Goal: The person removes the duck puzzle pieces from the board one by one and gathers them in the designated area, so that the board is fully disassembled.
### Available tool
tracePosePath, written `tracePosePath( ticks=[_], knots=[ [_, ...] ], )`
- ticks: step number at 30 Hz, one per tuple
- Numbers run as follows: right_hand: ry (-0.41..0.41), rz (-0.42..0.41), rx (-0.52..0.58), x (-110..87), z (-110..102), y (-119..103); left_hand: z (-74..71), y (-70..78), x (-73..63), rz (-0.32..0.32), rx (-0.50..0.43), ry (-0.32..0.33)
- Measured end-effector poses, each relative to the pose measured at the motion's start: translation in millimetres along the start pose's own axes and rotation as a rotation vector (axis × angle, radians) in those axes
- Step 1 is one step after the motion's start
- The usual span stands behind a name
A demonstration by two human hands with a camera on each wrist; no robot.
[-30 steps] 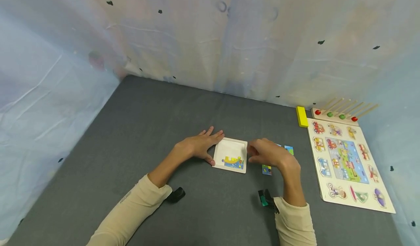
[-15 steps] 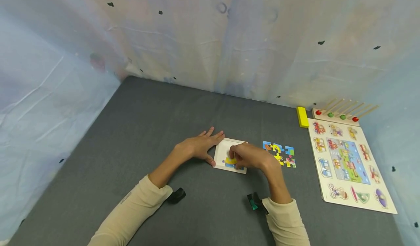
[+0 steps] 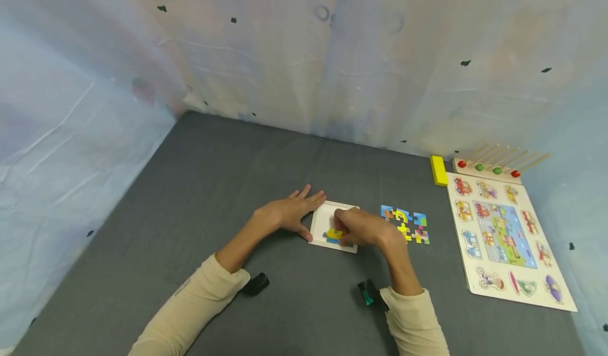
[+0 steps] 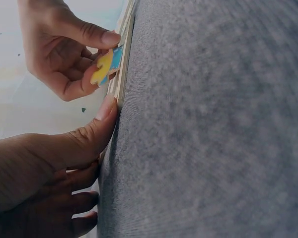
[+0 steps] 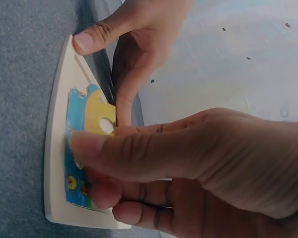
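Note:
A small white puzzle tray [image 3: 326, 214] lies on the grey table, with joined blue-and-yellow jigsaw pieces [image 5: 77, 111] along its near side. My left hand [image 3: 287, 213] spreads over the tray's left edge; its thumb presses the near corner and a finger lies along the side. Over the tray's near right part, my right hand [image 3: 364, 228] pinches a puzzle piece between thumb and curled fingers. Its palm and fingers hide part of the pieces below. In the left wrist view a yellow-and-blue piece [image 4: 103, 68] shows between the right thumb and fingers.
Several loose jigsaw pieces [image 3: 402, 215] lie right of the tray. Farther right are a large picture peg board [image 3: 458, 255], a yellow block [image 3: 439, 170] and a wooden stand [image 3: 487, 171] with upright sticks and red and green balls. A cloth curtain [image 3: 285, 71] borders the table's back.
My right hand has moved left from beside the tray to over its pieces, uncovering the loose pieces at the right. For the last half second both hands stay almost still.

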State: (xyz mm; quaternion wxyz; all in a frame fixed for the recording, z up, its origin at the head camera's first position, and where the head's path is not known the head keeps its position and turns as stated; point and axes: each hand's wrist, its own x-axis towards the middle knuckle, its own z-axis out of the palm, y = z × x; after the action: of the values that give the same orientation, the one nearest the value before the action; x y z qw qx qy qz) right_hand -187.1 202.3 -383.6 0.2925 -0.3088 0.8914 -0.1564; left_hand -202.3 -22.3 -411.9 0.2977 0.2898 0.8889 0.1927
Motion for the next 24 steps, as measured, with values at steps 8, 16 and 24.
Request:
tracePosePath(
  ticks=[8, 16, 24],
  knots=[
    [0.02, -0.078, -0.006, -1.0, -3, 1, -1.3, -1.1, -0.5, 0.0, -0.002, 0.001],
    [0.083, -0.172, 0.125, -11.1, -10, 7, 0.3, -2.5, -1.1, -0.003, 0.002, -0.013],
    [0.032, -0.048, 0.209, -59.5, -30, 44, 1.6, -3.6, 1.1, 0.022, 0.01, -0.001]
  ],
)
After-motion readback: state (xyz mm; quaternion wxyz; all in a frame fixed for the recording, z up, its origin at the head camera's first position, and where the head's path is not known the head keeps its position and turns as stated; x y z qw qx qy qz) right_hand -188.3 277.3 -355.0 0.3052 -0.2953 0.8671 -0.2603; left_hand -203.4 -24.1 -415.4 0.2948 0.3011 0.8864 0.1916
